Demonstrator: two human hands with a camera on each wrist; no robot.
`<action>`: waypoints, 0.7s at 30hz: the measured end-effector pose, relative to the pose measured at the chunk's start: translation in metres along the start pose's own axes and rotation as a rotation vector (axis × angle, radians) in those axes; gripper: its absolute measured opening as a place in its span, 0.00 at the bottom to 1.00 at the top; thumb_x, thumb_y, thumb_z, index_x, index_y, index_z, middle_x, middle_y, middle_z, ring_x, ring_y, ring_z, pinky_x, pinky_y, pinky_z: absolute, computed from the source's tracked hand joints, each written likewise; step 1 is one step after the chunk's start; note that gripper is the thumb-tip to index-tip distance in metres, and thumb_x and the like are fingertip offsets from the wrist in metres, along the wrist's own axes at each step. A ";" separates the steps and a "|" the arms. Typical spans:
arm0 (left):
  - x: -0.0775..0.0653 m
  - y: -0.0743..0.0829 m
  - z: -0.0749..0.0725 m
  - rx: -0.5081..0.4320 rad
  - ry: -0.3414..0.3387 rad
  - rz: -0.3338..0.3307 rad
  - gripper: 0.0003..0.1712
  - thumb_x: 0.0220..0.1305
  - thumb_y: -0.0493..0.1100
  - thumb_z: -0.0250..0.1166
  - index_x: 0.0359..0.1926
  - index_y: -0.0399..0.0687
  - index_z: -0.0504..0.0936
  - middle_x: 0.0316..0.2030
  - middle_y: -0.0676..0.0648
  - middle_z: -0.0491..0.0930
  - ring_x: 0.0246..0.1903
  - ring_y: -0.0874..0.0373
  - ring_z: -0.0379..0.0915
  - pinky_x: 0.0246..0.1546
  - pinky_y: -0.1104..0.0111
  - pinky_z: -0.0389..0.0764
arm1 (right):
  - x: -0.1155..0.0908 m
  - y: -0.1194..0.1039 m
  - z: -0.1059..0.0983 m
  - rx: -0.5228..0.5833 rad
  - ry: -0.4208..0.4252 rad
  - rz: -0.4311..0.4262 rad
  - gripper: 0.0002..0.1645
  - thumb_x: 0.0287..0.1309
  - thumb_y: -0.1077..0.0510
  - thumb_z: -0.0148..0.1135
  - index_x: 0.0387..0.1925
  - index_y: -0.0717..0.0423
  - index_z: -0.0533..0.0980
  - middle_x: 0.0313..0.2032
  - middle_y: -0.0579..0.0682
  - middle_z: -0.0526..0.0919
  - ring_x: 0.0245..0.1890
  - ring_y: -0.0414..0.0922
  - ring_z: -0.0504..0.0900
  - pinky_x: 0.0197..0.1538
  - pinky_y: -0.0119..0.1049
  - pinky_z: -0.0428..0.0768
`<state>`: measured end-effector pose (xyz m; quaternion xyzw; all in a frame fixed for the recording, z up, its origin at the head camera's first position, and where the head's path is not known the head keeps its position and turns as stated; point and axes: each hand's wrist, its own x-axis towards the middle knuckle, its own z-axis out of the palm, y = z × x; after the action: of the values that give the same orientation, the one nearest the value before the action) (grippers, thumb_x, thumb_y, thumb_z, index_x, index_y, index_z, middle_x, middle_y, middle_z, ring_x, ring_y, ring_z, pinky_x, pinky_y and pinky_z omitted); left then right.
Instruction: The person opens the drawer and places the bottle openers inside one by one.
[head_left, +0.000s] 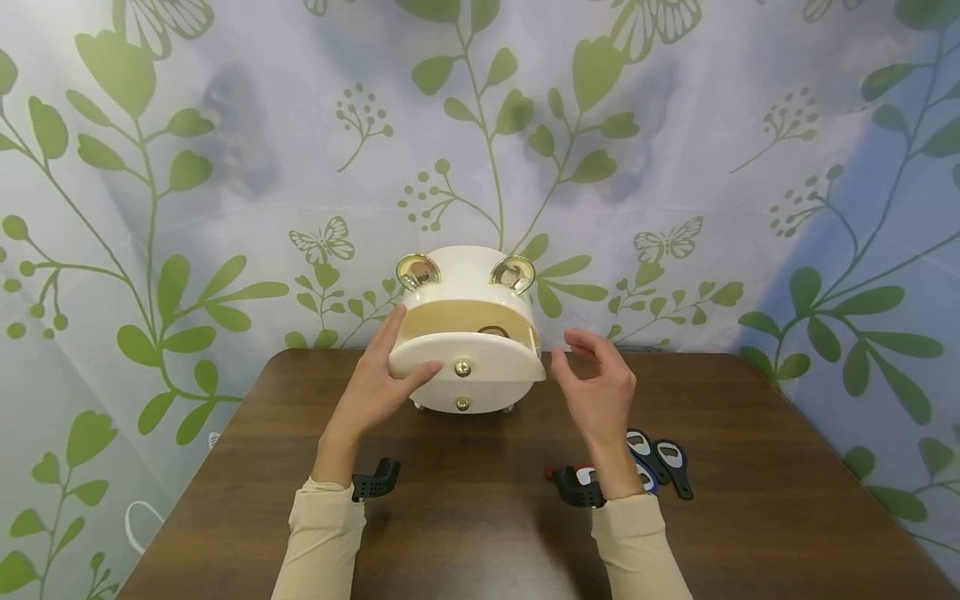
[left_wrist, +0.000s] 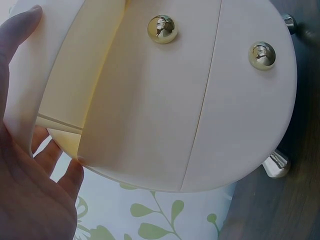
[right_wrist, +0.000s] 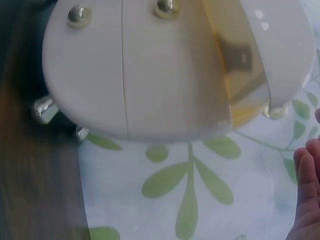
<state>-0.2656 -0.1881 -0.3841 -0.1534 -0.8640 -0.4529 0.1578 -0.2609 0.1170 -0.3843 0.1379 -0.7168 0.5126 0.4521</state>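
Note:
A white rounded cabinet (head_left: 465,275) with two gold-rimmed ears stands at the table's back, its upper drawer (head_left: 495,357) pulled partly out. Inside that drawer shows the brown curved edge of an object (head_left: 504,332), mostly hidden. Each of the two drawers has a round gold knob. My left hand (head_left: 375,375) rests at the cabinet's left side; its thumb extends across the front, and the fingertips (left_wrist: 72,175) touch the side by the drawer. To the right of the cabinet, apart from it, my right hand (head_left: 598,383) is raised with loosely bent fingers and holds nothing.
Several paddle-shaped bottle openers lie at the right of the brown table (head_left: 465,517): a black one (head_left: 677,467), another black one (head_left: 639,443), a blue one and a red one partly behind my right wrist. A leaf-patterned cloth (head_left: 337,167) hangs behind.

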 end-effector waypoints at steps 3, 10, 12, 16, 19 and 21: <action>0.000 0.000 0.000 0.002 -0.001 0.000 0.59 0.62 0.65 0.71 0.83 0.66 0.46 0.82 0.53 0.46 0.81 0.50 0.42 0.75 0.41 0.55 | 0.001 0.004 -0.005 -0.012 0.012 -0.001 0.16 0.50 0.68 0.78 0.44 0.60 0.87 0.41 0.56 0.90 0.40 0.53 0.88 0.50 0.22 0.79; 0.000 -0.001 0.000 -0.003 -0.009 -0.001 0.59 0.63 0.64 0.71 0.84 0.64 0.46 0.82 0.53 0.45 0.81 0.49 0.42 0.74 0.40 0.55 | -0.002 0.013 -0.015 -0.076 -0.061 -0.028 0.16 0.52 0.68 0.76 0.44 0.60 0.86 0.41 0.54 0.90 0.42 0.52 0.88 0.51 0.20 0.77; 0.000 -0.001 0.000 -0.001 -0.007 -0.002 0.59 0.63 0.64 0.71 0.84 0.64 0.46 0.82 0.53 0.45 0.81 0.49 0.42 0.75 0.41 0.56 | -0.004 0.016 -0.017 -0.107 -0.097 -0.048 0.16 0.52 0.67 0.76 0.44 0.60 0.86 0.42 0.53 0.90 0.42 0.52 0.88 0.52 0.20 0.77; 0.000 -0.001 0.000 0.001 -0.001 -0.004 0.59 0.63 0.65 0.71 0.84 0.64 0.46 0.82 0.53 0.46 0.81 0.50 0.42 0.75 0.41 0.55 | -0.009 0.022 -0.022 -0.151 -0.164 -0.082 0.16 0.52 0.66 0.77 0.44 0.59 0.86 0.43 0.52 0.89 0.42 0.52 0.88 0.53 0.20 0.76; 0.000 -0.001 0.000 0.003 -0.002 -0.007 0.59 0.62 0.66 0.71 0.84 0.65 0.46 0.82 0.54 0.45 0.81 0.50 0.42 0.75 0.41 0.55 | -0.013 0.026 -0.027 -0.171 -0.218 -0.074 0.16 0.50 0.66 0.78 0.44 0.60 0.86 0.43 0.51 0.89 0.43 0.51 0.87 0.53 0.18 0.75; 0.000 -0.001 0.000 0.003 -0.003 -0.006 0.59 0.62 0.66 0.71 0.84 0.65 0.46 0.82 0.54 0.45 0.81 0.50 0.42 0.75 0.41 0.55 | -0.016 0.028 -0.031 -0.185 -0.254 -0.060 0.17 0.50 0.66 0.78 0.44 0.59 0.86 0.43 0.50 0.89 0.44 0.50 0.87 0.54 0.17 0.73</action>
<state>-0.2662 -0.1891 -0.3847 -0.1513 -0.8655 -0.4516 0.1552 -0.2549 0.1513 -0.4115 0.1807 -0.8080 0.4089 0.3839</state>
